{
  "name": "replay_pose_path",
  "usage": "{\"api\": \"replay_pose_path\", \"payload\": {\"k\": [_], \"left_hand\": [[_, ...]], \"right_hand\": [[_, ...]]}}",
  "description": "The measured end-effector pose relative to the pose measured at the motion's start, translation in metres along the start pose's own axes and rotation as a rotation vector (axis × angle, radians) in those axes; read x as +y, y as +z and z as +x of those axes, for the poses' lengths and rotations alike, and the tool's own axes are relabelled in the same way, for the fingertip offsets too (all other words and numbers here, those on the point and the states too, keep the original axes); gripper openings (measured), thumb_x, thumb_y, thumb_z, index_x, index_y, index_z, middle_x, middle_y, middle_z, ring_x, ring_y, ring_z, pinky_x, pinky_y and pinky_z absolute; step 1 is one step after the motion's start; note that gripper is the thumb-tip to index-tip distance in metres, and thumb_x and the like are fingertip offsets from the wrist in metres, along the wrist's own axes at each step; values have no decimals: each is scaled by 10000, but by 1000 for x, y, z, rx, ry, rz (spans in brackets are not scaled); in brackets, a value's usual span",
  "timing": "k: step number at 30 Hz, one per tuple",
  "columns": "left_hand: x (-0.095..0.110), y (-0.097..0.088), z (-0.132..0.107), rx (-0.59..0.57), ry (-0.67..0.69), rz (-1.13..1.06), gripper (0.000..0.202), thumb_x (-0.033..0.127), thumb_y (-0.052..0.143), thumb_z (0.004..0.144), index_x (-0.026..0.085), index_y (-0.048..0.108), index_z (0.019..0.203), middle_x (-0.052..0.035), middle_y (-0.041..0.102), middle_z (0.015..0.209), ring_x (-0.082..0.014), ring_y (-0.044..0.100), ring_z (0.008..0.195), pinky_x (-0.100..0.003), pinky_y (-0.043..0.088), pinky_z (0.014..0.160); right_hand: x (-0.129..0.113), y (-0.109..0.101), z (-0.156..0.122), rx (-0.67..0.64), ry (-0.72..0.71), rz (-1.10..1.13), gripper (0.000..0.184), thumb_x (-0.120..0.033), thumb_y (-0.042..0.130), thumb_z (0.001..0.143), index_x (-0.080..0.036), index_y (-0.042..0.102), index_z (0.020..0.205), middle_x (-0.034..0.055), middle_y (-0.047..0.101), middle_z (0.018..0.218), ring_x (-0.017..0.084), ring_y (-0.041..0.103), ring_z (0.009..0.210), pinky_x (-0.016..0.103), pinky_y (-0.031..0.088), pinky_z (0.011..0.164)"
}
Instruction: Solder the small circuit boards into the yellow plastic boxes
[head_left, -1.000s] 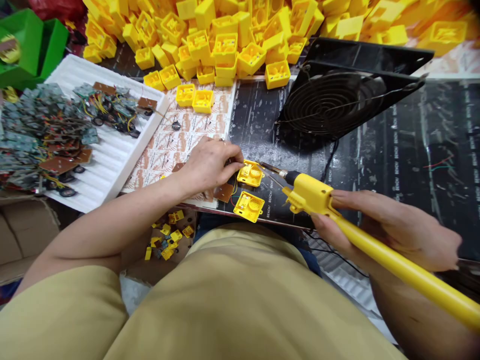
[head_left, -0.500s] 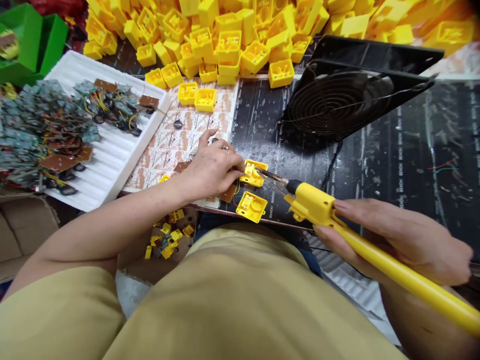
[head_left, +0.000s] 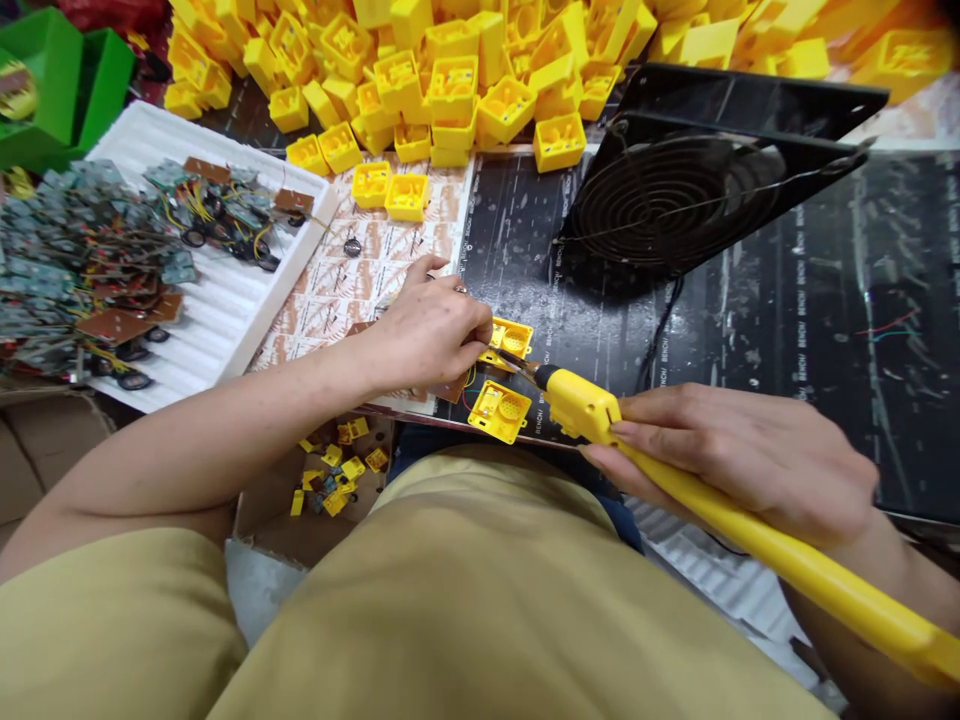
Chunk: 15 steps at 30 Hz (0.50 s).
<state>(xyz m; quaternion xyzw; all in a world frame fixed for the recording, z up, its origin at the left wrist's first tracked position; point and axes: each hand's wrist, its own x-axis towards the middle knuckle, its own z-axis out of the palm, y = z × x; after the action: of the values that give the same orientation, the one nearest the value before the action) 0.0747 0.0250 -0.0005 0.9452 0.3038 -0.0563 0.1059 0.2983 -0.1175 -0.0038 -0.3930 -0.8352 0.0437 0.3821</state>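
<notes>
My right hand (head_left: 757, 455) is closed round a yellow soldering iron (head_left: 589, 402). The iron's dark tip reaches down to the near left part of a small open yellow plastic case (head_left: 516, 337) on the bench. At that case's left edge, the thumb and forefinger of my left hand (head_left: 435, 330) are pinched together; what lies between them is hidden. Just nearer to me is a second yellow case half (head_left: 501, 410) with a round speaker grille. A brown circuit board (head_left: 453, 388) with thin wires lies partly under my left hand.
A black fan (head_left: 675, 200) stands behind on the dark bench top (head_left: 840, 350). Many yellow cases (head_left: 454, 85) are heaped at the back. A white foam tray (head_left: 259, 300) at left bears piled circuit boards (head_left: 82, 250). Below the bench edge, a cardboard box (head_left: 274, 520) holds yellow pieces.
My right hand has moved left with the soldering iron, and its tip has shifted from the upper case's right side to its near left part. My left hand stays nearly in place.
</notes>
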Motion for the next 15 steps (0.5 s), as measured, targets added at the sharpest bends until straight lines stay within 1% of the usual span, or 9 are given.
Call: {"api": "replay_pose_path", "payload": {"k": [3, 6, 7, 8, 9, 10, 12, 13, 15], "left_hand": [[1, -2, 2, -39, -9, 7, 225, 242, 518, 836, 201, 733, 783, -27, 699, 714, -220, 606, 881, -538, 275, 1097], [-1, -2, 4, -43, 10, 2, 232, 229, 511, 833, 211, 734, 770, -16, 688, 697, -206, 598, 860, -518, 268, 1098], [-1, -2, 5, -36, 21, 0, 234, 228, 510, 833, 215, 733, 764, -11, 684, 691, -201, 593, 855, -509, 269, 1097], [-1, -2, 5, -33, 28, -1, 232, 228, 512, 832, 216, 732, 761, -9, 682, 691, -198, 589, 853, -499, 272, 1095], [-1, -3, 6, -39, 28, -1, 226, 228, 516, 829, 216, 731, 761, -9, 682, 695, -196, 585, 850, -489, 279, 1091], [-1, -3, 6, -52, 21, 0, 219, 225, 521, 825, 215, 732, 765, -10, 684, 702, -195, 582, 846, -479, 287, 1085], [0, -5, 7, -84, -2, 7, 209, 220, 530, 816, 211, 735, 774, -14, 687, 712, -192, 576, 833, -465, 302, 1071], [0, -6, 7, -96, -10, 10, 206, 218, 534, 813, 211, 736, 775, -15, 687, 712, -191, 572, 825, -461, 305, 1067], [2, -8, 7, -107, -18, 14, 198, 215, 542, 808, 213, 737, 774, -13, 683, 707, -187, 565, 814, -454, 307, 1062]], "right_hand": [[2, -5, 5, -29, -59, 11, 208, -101, 781, 782, -156, 598, 865, 22, 670, 723, 102, 652, 631, 203, 572, 616], [3, -17, 1, -61, 18, 1, 184, -119, 759, 812, -178, 610, 903, 18, 679, 766, 89, 654, 676, 198, 553, 657], [4, -21, -2, -66, 71, -17, 166, -141, 745, 833, -192, 616, 924, 22, 689, 802, 85, 655, 704, 199, 547, 672], [6, -24, -6, -81, 93, -34, 140, -182, 725, 863, -209, 619, 949, 24, 701, 844, 77, 654, 724, 190, 536, 664], [7, -26, -10, -80, 118, -42, 89, -222, 702, 890, -221, 623, 931, 23, 703, 840, 75, 654, 727, 191, 537, 660], [8, -27, -13, -59, 174, -51, 67, -274, 651, 932, -229, 617, 896, 20, 695, 809, 79, 650, 707, 203, 537, 642], [9, -27, -19, -48, 187, -71, 107, -339, 635, 942, -251, 623, 883, 5, 692, 783, 83, 640, 638, 206, 520, 548], [8, -26, -20, -40, 196, -73, 98, -355, 659, 924, -267, 634, 892, -6, 697, 788, 84, 633, 603, 207, 500, 492], [3, -23, -23, 11, 287, -44, 107, -353, 733, 864, -305, 661, 927, -19, 712, 839, 99, 643, 591, 218, 476, 429]]}}
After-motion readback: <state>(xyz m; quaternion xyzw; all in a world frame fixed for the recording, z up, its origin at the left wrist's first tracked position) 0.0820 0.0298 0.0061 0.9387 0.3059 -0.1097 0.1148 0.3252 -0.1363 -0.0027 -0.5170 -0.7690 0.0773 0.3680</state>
